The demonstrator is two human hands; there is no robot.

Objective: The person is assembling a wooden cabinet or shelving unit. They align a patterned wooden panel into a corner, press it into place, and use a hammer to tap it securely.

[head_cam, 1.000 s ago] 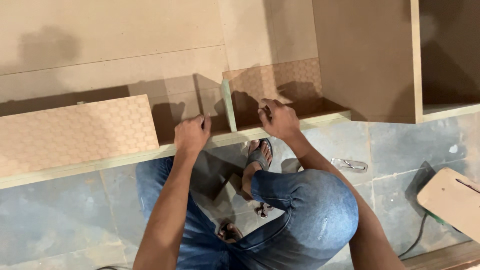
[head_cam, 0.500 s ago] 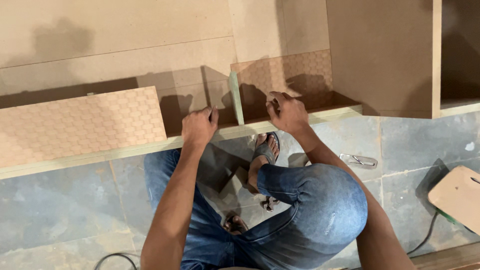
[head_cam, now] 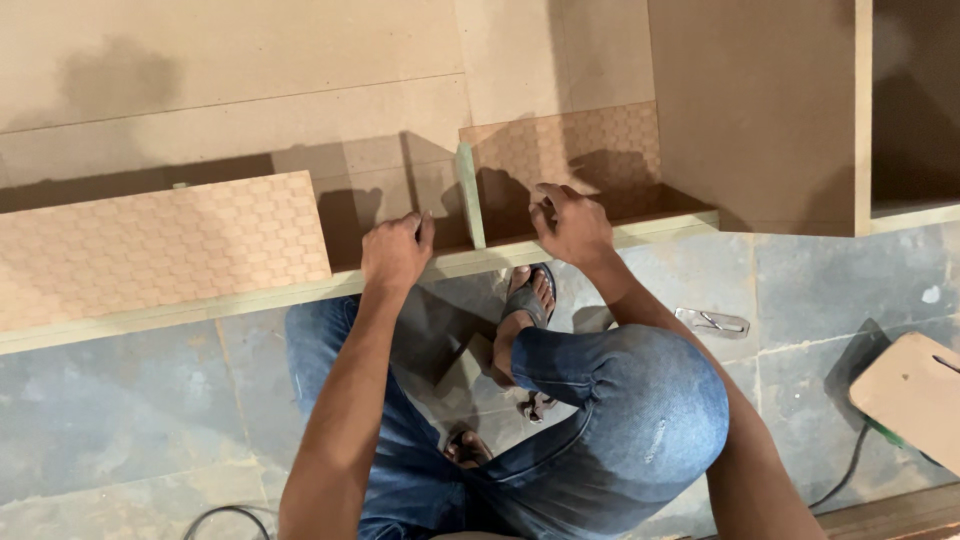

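While you crouch on the tiled floor (head_cam: 120, 430), your left hand (head_cam: 395, 252) grips the cabinet's front edge (head_cam: 250, 300), fingers curled together; your right hand (head_cam: 572, 225) pinches the upright divider panel (head_cam: 470, 195).

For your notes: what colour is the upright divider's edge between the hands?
Pale green, in the head view: divider.
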